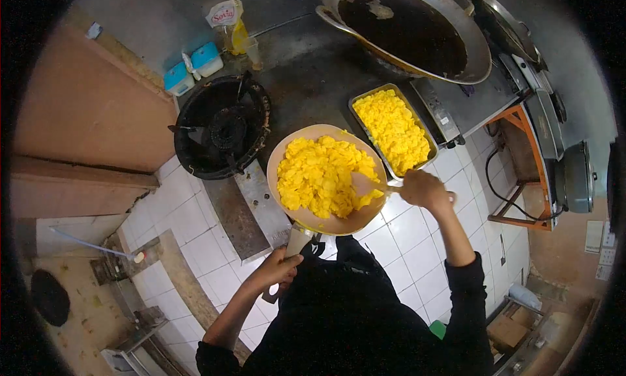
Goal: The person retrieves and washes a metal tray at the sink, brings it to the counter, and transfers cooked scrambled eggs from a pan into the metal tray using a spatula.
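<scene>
A round beige pan (pixel 280 210) full of yellow scrambled eggs (pixel 319 174) is held over the front of the stove. My left hand (pixel 277 270) is wrapped round its handle (pixel 298 241). In my right hand (pixel 425 190) is the handle of a spatula (pixel 365 184), whose blade rests in the eggs at the pan's right side. Just beyond the pan's right rim, a rectangular metal tray (pixel 432 156) holds more scrambled eggs (pixel 394 131).
A black burner (pixel 222 128) lies left of the pan. At the upper right stands a large wok (pixel 479 53) with dark liquid. Blue-lidded containers (pixel 207 58) and a Sovia pouch (pixel 227 17) sit at the back. An orange metal frame (pixel 531 161) is at the right.
</scene>
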`<control>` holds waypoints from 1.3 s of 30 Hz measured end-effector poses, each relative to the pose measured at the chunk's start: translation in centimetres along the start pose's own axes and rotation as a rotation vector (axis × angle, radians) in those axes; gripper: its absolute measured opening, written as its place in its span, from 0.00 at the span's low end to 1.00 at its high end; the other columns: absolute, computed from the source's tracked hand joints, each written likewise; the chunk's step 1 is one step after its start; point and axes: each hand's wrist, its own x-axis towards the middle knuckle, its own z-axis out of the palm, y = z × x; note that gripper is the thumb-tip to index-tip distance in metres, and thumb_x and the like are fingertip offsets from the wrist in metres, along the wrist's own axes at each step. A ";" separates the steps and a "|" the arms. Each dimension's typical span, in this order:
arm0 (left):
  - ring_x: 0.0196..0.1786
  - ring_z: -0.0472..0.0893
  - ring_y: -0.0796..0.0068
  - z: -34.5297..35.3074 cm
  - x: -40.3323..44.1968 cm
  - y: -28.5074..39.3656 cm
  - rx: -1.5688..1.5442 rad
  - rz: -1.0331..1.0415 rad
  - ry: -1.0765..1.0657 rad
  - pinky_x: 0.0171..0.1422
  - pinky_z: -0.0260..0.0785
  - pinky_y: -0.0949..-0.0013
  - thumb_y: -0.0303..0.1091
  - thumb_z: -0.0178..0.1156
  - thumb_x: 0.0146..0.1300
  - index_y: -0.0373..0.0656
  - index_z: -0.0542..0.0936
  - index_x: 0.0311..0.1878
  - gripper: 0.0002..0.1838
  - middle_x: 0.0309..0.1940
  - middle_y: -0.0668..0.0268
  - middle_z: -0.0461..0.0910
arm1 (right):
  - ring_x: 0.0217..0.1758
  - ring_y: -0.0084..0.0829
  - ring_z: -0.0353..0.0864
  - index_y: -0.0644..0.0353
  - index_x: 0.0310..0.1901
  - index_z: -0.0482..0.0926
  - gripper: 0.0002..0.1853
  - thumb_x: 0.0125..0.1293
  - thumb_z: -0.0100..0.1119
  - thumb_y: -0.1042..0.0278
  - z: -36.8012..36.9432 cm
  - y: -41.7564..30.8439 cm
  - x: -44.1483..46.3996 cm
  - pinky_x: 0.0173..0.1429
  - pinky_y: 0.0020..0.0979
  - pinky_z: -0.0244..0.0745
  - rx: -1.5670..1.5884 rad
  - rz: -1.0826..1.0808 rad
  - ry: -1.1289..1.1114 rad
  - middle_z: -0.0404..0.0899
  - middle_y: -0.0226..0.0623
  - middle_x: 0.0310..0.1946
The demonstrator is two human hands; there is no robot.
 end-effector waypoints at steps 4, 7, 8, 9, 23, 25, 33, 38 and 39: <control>0.17 0.64 0.85 0.1 0.2 -0.7 0.044 0.065 0.013 0.18 0.58 0.76 0.41 0.54 0.69 0.45 0.64 0.45 0.13 0.19 0.74 0.65 | 0.16 0.29 0.77 0.63 0.21 0.79 0.34 0.54 0.59 0.31 0.8 -1.1 3.0 0.27 0.30 0.74 0.392 0.124 -0.470 0.74 0.36 0.12; 0.17 0.64 0.85 -0.1 0.4 -0.6 0.080 0.062 0.012 0.18 0.60 0.76 0.41 0.54 0.69 0.45 0.64 0.46 0.13 0.21 0.73 0.66 | 0.15 0.26 0.76 0.64 0.24 0.81 0.34 0.53 0.61 0.30 1.7 -2.3 2.5 0.25 0.27 0.73 0.492 0.147 -0.360 0.73 0.35 0.12; 0.17 0.64 0.85 -0.3 0.6 -0.9 0.065 0.062 0.003 0.18 0.58 0.75 0.40 0.54 0.70 0.46 0.64 0.45 0.12 0.20 0.74 0.64 | 0.15 0.25 0.75 0.64 0.25 0.82 0.34 0.53 0.61 0.31 2.4 -2.4 2.5 0.25 0.27 0.72 0.536 0.116 -0.268 0.73 0.35 0.12; 0.16 0.63 0.85 -0.4 0.9 -1.1 0.048 0.062 -0.004 0.17 0.57 0.75 0.40 0.54 0.70 0.46 0.65 0.45 0.11 0.19 0.75 0.63 | 0.18 0.32 0.79 0.64 0.28 0.83 0.32 0.55 0.61 0.34 3.4 -2.6 2.5 0.28 0.33 0.75 0.425 0.153 -0.166 0.76 0.40 0.14; 0.18 0.65 0.85 -0.8 0.7 -1.1 0.057 0.080 -0.009 0.19 0.60 0.77 0.43 0.55 0.69 0.47 0.65 0.43 0.13 0.21 0.75 0.64 | 0.30 0.51 0.82 0.58 0.33 0.82 0.17 0.65 0.56 0.51 5.7 -4.3 -0.8 0.36 0.48 0.76 0.244 0.119 0.024 0.81 0.49 0.25; 0.18 0.65 0.85 -0.4 0.4 -0.4 0.097 0.094 0.019 0.19 0.59 0.76 0.43 0.55 0.69 0.47 0.65 0.42 0.12 0.20 0.75 0.64 | 0.29 0.51 0.82 0.60 0.33 0.82 0.17 0.65 0.57 0.52 5.8 -4.2 -1.3 0.35 0.46 0.76 0.292 0.081 0.031 0.80 0.50 0.24; 0.16 0.64 0.86 -0.6 -0.1 0.2 0.085 0.051 -0.002 0.17 0.59 0.77 0.39 0.53 0.70 0.45 0.64 0.43 0.10 0.19 0.76 0.64 | 0.24 0.42 0.83 0.62 0.37 0.85 0.15 0.64 0.59 0.57 8.1 -2.5 -2.1 0.32 0.39 0.75 0.579 0.073 -0.007 0.81 0.50 0.22; 0.16 0.64 0.86 -0.5 -0.3 0.7 0.073 0.013 0.013 0.17 0.59 0.76 0.39 0.53 0.70 0.45 0.64 0.44 0.12 0.18 0.76 0.64 | 0.35 0.47 0.84 0.55 0.43 0.85 0.14 0.62 0.59 0.57 6.0 -2.6 -3.4 0.42 0.42 0.78 0.547 0.203 -0.070 0.83 0.48 0.29; 0.16 0.63 0.86 -0.5 -0.3 0.7 0.062 0.005 0.014 0.17 0.59 0.76 0.40 0.54 0.70 0.44 0.64 0.44 0.12 0.18 0.76 0.64 | 0.35 0.46 0.84 0.54 0.43 0.85 0.13 0.62 0.59 0.58 5.0 -2.9 -3.8 0.42 0.42 0.78 0.542 0.197 -0.053 0.83 0.48 0.29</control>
